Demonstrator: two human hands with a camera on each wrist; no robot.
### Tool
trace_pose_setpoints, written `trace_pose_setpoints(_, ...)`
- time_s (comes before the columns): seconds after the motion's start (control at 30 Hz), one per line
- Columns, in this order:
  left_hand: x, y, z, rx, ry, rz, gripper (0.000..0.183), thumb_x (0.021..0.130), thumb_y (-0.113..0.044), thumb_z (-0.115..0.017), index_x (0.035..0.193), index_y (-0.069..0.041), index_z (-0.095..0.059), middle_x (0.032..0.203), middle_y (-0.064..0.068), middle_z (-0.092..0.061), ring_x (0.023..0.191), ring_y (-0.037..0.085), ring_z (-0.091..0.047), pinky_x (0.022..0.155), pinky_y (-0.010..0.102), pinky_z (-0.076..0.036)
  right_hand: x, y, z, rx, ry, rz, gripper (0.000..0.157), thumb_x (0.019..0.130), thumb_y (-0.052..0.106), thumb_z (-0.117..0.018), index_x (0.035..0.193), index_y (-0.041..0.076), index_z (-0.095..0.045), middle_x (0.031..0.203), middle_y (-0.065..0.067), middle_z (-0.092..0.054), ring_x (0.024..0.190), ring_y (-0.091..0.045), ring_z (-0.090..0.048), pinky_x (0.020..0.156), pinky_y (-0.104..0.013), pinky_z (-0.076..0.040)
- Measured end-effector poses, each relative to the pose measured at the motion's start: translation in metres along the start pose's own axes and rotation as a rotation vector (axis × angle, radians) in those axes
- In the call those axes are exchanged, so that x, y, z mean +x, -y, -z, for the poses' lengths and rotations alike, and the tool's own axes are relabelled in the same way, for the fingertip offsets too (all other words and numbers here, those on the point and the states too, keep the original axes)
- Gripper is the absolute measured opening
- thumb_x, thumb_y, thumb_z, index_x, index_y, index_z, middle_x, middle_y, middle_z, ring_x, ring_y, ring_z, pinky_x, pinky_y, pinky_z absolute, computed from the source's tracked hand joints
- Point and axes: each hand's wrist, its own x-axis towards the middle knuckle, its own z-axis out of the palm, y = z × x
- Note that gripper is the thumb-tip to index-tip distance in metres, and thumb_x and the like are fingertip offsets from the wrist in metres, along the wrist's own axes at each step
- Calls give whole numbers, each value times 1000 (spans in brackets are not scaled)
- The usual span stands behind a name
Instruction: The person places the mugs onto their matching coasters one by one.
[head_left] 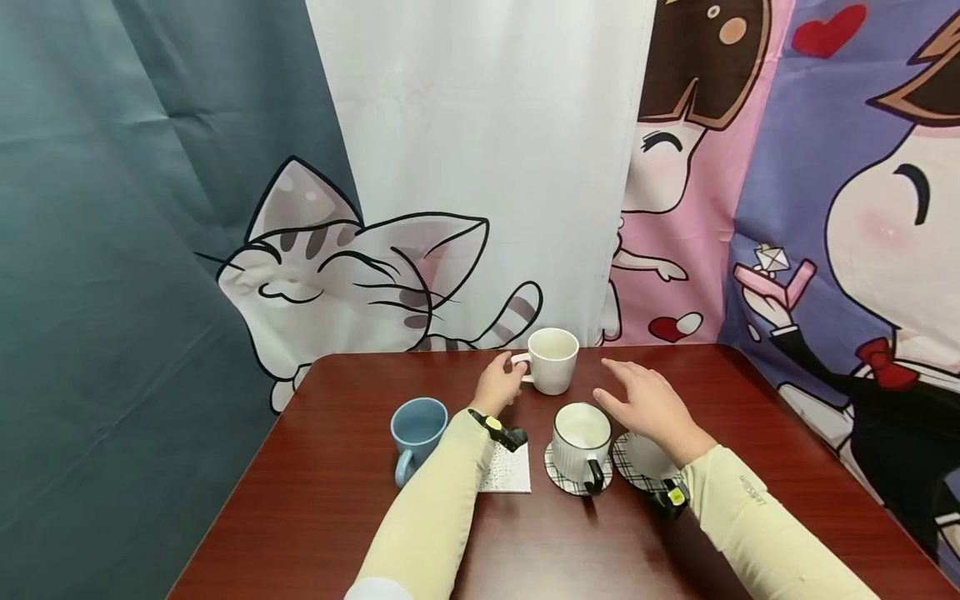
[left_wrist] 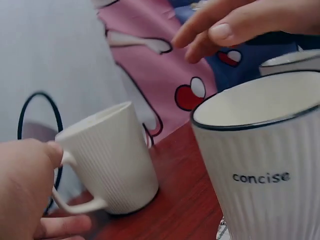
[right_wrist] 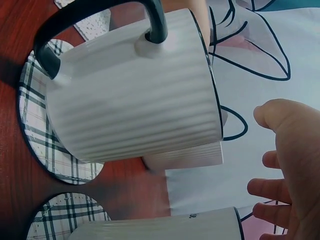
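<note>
A plain white ribbed mug [head_left: 553, 362] stands near the table's back edge, its handle pointing left. My left hand [head_left: 498, 385] holds that handle; in the left wrist view the thumb [left_wrist: 50, 152] covers part of it. My right hand [head_left: 651, 408] hovers with fingers spread, touching nothing, above a white mug [head_left: 649, 457] that it partly hides. Between my arms, a black-rimmed white mug [head_left: 581, 442] with a black handle sits on a round plaid coaster [head_left: 557, 479]. The word "concise" shows on it in the left wrist view.
A blue mug [head_left: 418, 429] stands left of my left forearm. Partly under that forearm lies a square speckled white coaster [head_left: 510, 471]. Another round plaid coaster [head_left: 628, 473] is under the right-hand mug. Behind the table [head_left: 300, 500] hangs a cartoon-printed curtain [head_left: 480, 125].
</note>
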Motion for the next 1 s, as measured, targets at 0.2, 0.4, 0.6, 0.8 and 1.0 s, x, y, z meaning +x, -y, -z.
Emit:
trace_pose_setpoints(0.2,1,5,-6,-211,-1,60,45,89,-34,-58,128,-12,-50,104,8,-61,61,22,-65,41,26,-45,-1,3,-1,-6,-7,22,59,86,46,-56,132,9,-50,126,-13,-53,119,-33,-45,99,-53,-27)
trace_pose_setpoints(0.4,-3,2,-10,-199,15,127,37,86,-42,-59,107,-11,-56,82,7,-60,60,24,-64,41,28,-46,-4,2,-2,-17,-18,29,56,86,44,-57,131,10,-51,125,-12,-54,119,-33,-45,99,-53,-27)
trace_pose_setpoints(0.6,-9,-2,-16,-200,86,162,45,88,-47,-53,95,-3,-62,78,10,-62,51,18,-61,41,29,-48,-7,0,-1,-29,-32,43,55,87,45,-56,130,11,-52,124,-11,-55,118,-35,-45,99,-53,-28)
trace_pose_setpoints(0.8,-14,-10,-16,-366,282,244,48,94,-41,-44,96,3,-63,87,14,-64,59,22,-64,52,35,-52,-7,1,1,-33,-56,46,53,85,43,-58,129,12,-54,122,-11,-57,116,-35,-47,98,-52,-29)
trace_pose_setpoints(1.0,-16,-14,-15,-602,442,334,41,97,-31,-41,105,5,-59,96,17,-63,76,26,-67,70,41,-53,-7,5,-1,-12,-48,54,52,85,42,-60,128,13,-55,121,-11,-58,115,-35,-47,98,-52,-30)
